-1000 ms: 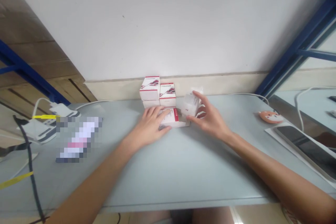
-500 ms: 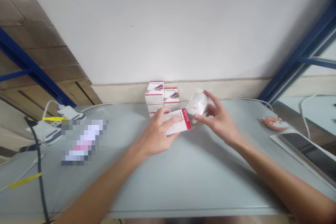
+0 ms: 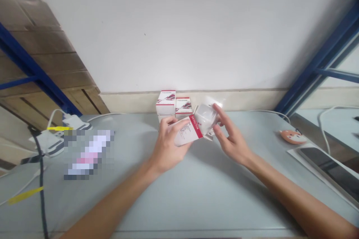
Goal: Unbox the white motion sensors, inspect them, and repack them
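Note:
My left hand [image 3: 169, 143] is wrapped around a small white carton [image 3: 185, 131] with a red band lettered "DETECTOR". The carton is tilted, its flapped end turned to the right. At that end sits a white rounded detector [image 3: 204, 116] in a clear plastic bag, its lower part hidden by the carton's edge. My right hand [image 3: 231, 136] grips the bagged detector from the right, index finger on top and thumb lower by the flap. Behind my left hand, similar white and red cartons [image 3: 166, 99] stand stacked against the wall.
Power strips [image 3: 75, 122] with plugs and cables lie at the left, near a pixelated patch [image 3: 89, 153]. On the right are an orange animal-faced object [image 3: 293, 137] and a dark phone-like slab [image 3: 331, 168] on white. Blue metal posts [image 3: 311, 56] flank the grey table [image 3: 179, 201].
The bagged detector has moved left and down, closer against the carton's flapped end. My right hand has shifted with it, and the carton is tilted more.

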Demonstrator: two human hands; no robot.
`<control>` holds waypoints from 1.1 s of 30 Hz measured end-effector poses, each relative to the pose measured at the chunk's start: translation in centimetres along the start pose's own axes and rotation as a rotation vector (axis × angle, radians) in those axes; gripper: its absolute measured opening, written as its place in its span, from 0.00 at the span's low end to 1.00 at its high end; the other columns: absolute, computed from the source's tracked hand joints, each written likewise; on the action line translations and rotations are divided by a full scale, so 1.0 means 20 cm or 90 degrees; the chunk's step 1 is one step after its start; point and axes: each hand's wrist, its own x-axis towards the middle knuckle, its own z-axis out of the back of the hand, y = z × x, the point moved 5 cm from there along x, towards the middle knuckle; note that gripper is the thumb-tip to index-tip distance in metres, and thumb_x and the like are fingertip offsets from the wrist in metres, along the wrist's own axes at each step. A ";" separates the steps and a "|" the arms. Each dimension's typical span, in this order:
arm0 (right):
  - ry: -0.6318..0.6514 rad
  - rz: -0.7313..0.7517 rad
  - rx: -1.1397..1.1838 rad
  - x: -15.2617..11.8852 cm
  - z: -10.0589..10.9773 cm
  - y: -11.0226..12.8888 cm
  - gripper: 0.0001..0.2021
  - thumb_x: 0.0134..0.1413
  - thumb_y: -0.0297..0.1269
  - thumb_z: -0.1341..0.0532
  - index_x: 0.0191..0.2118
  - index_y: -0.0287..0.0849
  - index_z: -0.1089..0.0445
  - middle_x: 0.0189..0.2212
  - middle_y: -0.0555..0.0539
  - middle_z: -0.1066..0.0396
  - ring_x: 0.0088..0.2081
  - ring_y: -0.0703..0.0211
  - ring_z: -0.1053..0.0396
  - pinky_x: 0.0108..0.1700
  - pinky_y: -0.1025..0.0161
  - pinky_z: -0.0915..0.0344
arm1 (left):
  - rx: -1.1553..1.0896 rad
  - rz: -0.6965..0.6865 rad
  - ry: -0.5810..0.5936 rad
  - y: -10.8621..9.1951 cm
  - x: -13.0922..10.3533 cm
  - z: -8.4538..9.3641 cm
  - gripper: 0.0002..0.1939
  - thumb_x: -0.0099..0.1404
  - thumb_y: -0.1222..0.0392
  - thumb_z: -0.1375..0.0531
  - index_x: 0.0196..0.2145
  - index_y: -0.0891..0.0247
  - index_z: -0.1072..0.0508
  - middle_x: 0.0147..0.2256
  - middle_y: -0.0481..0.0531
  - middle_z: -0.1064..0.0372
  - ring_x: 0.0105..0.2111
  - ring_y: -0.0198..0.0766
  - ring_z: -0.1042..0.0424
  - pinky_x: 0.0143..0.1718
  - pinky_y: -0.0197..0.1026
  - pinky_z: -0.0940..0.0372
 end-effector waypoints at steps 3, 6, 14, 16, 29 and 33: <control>0.034 -0.001 0.002 0.00 0.01 0.01 0.27 0.76 0.44 0.49 0.75 0.59 0.47 0.55 0.41 0.26 0.50 0.47 0.27 0.55 0.44 0.30 | -0.027 0.065 0.015 0.00 -0.03 -0.03 0.36 0.64 0.64 0.31 0.66 0.46 0.37 0.53 0.56 0.45 0.58 0.48 0.34 0.60 0.54 0.30; 0.021 -0.010 0.034 0.00 0.00 0.01 0.25 0.75 0.42 0.47 0.73 0.58 0.42 0.47 0.44 0.24 0.45 0.49 0.27 0.53 0.46 0.29 | -0.027 0.106 0.076 0.02 -0.08 -0.08 0.37 0.65 0.63 0.31 0.67 0.44 0.37 0.53 0.56 0.46 0.57 0.47 0.34 0.62 0.54 0.32; -0.016 -0.026 0.084 0.02 0.00 0.00 0.41 0.71 0.41 0.41 0.79 0.54 0.65 0.37 0.49 0.23 0.39 0.51 0.25 0.51 0.46 0.28 | -0.018 0.094 0.098 0.05 -0.08 -0.09 0.40 0.65 0.61 0.32 0.70 0.44 0.40 0.51 0.55 0.47 0.53 0.45 0.33 0.61 0.54 0.30; 0.000 -0.042 0.094 0.03 0.01 0.01 0.38 0.70 0.41 0.40 0.77 0.53 0.60 0.36 0.49 0.23 0.38 0.51 0.25 0.50 0.46 0.28 | -0.021 0.093 0.099 0.05 -0.08 -0.09 0.40 0.65 0.61 0.32 0.70 0.44 0.40 0.51 0.55 0.47 0.53 0.45 0.33 0.61 0.54 0.30; 0.000 -0.083 0.167 -0.03 -0.07 -0.02 0.22 0.69 0.45 0.38 0.61 0.54 0.47 0.40 0.49 0.24 0.39 0.54 0.27 0.44 0.54 0.29 | -0.063 0.148 0.105 0.06 -0.07 -0.07 0.39 0.64 0.63 0.32 0.68 0.45 0.38 0.53 0.57 0.46 0.56 0.49 0.34 0.62 0.58 0.32; 0.094 -0.069 0.112 -0.03 -0.08 0.01 0.14 0.75 0.47 0.47 0.59 0.55 0.33 0.55 0.45 0.28 0.55 0.50 0.30 0.59 0.47 0.34 | -0.099 0.192 0.077 0.06 -0.07 -0.08 0.40 0.64 0.62 0.31 0.69 0.44 0.40 0.56 0.58 0.45 0.58 0.51 0.35 0.62 0.58 0.32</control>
